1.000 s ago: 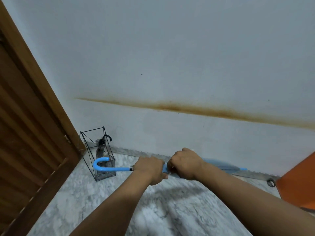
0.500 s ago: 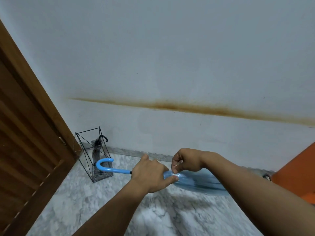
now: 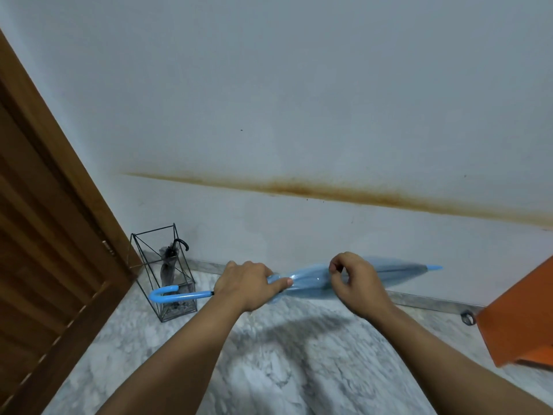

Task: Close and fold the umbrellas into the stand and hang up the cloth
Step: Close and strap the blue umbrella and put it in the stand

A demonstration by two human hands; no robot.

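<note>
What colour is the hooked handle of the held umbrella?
Light blue; the handle shows best in the head view, left of the left hand.

wooden door (image 3: 45, 235) left | white wall (image 3: 299, 100) with rust-brown streak (image 3: 329, 194) | marble floor (image 3: 284, 369) | orange object (image 3: 520, 322) right

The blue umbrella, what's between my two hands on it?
In the head view, only the folded canopy of the blue umbrella spans from the left hand to the right hand.
</note>
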